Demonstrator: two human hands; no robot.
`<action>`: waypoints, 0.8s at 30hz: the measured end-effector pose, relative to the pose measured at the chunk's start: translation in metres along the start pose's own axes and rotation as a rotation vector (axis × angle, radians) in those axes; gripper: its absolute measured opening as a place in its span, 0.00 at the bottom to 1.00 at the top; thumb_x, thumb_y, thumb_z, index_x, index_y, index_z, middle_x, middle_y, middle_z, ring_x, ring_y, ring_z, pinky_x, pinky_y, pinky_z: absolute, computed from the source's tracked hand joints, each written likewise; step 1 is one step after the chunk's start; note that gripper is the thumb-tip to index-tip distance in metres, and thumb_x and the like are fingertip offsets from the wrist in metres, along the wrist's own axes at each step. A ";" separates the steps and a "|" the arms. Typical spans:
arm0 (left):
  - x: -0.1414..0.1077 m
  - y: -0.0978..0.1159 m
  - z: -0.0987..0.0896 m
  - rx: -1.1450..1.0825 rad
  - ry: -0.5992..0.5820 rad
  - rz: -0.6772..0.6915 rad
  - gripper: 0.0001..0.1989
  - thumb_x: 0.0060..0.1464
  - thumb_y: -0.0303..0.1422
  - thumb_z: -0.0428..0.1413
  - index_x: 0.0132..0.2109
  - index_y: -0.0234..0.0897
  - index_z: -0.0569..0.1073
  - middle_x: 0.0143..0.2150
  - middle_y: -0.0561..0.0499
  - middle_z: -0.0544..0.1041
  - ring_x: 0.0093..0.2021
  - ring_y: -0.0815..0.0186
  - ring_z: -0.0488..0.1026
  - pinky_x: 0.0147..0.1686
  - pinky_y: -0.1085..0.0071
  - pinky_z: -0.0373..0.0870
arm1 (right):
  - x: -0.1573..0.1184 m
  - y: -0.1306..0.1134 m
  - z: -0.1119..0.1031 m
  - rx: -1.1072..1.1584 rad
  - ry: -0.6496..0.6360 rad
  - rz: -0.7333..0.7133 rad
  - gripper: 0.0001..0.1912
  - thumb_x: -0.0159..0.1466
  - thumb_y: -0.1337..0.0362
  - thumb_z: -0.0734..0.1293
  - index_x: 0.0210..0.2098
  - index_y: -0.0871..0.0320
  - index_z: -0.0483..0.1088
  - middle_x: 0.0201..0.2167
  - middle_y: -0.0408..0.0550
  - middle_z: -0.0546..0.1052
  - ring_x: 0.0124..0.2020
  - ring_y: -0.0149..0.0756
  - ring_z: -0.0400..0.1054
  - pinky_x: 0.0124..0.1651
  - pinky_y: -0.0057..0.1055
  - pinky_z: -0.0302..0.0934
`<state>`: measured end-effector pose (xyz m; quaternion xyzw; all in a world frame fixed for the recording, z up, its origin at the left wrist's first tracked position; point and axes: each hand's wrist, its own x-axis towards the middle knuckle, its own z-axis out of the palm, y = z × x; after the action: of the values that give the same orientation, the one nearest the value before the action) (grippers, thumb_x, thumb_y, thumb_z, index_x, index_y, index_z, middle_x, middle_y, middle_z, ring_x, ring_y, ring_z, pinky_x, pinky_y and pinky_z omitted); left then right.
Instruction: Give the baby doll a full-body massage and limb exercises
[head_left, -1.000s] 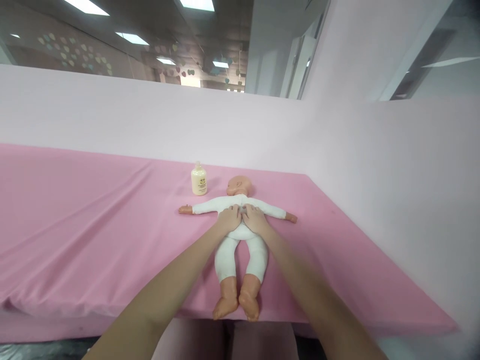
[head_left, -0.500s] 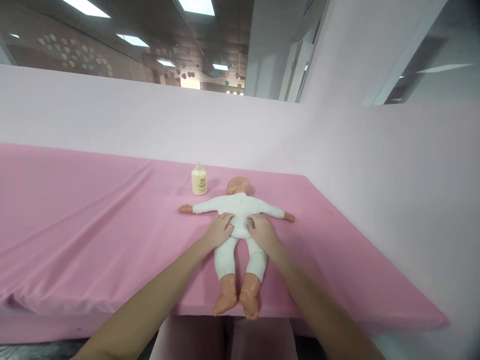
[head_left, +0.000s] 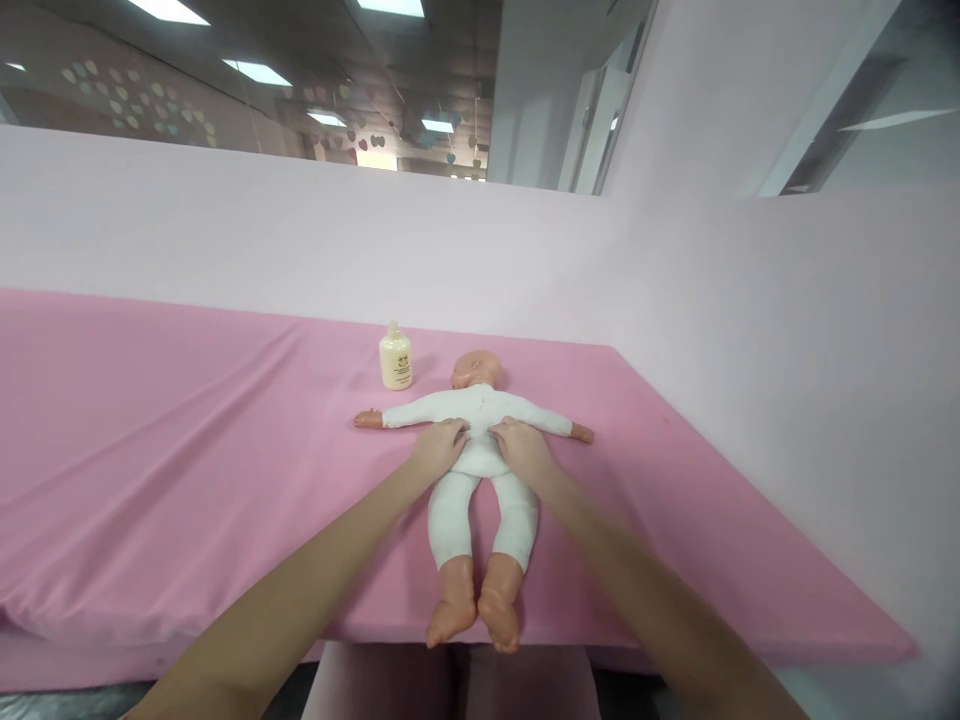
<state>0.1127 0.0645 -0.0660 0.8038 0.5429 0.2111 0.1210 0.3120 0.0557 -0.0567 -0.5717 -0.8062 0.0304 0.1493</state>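
Note:
A baby doll (head_left: 480, 405) in a white cloth suit lies flat, head at the far side, arms spread and bare feet towards me. An ear shows on its head. My left hand (head_left: 441, 447) is on the left edge of its torso, with fingers bent and pressed together on the cloth. On the opposite edge, my right hand (head_left: 523, 452) grips in the same way, its fingertips near the middle of the torso. The fingertips are partly hidden. Left of the doll's head stands a pale yellow bottle (head_left: 396, 362) with a dark printed label.
A pink sheet (head_left: 187, 450) covers the table, wrinkled at the left. Behind and to the right rise white walls (head_left: 300, 240) with windows above. My legs (head_left: 390, 685) are against the near edge.
Both hands have slid slightly up the doll's torso towards its shoulders, and the fingers have drawn closer together. The bottle stays in place, while the view has shifted a little.

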 end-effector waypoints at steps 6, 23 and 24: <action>0.016 -0.004 0.007 0.071 0.026 0.000 0.17 0.69 0.40 0.49 0.57 0.38 0.73 0.49 0.45 0.81 0.48 0.58 0.77 0.46 0.66 0.68 | 0.018 0.008 0.005 0.075 0.033 0.005 0.16 0.72 0.70 0.56 0.46 0.59 0.75 0.47 0.54 0.79 0.49 0.40 0.72 0.54 0.32 0.62; 0.087 -0.019 0.028 0.206 0.092 -0.107 0.25 0.67 0.43 0.45 0.42 0.31 0.82 0.43 0.37 0.81 0.47 0.54 0.77 0.48 0.61 0.69 | 0.093 0.019 0.028 0.039 -0.038 0.319 0.26 0.74 0.53 0.52 0.52 0.67 0.71 0.50 0.68 0.79 0.53 0.50 0.74 0.52 0.37 0.61; 0.092 -0.019 0.030 0.207 0.089 -0.127 0.25 0.67 0.43 0.44 0.42 0.31 0.82 0.42 0.37 0.81 0.46 0.54 0.77 0.47 0.61 0.69 | 0.096 0.020 0.028 0.040 -0.040 0.320 0.28 0.74 0.51 0.51 0.52 0.67 0.71 0.51 0.68 0.78 0.53 0.51 0.74 0.53 0.37 0.61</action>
<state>0.1402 0.1574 -0.0812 0.7657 0.6165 0.1814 0.0265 0.2933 0.1549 -0.0683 -0.6891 -0.7068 0.0815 0.1378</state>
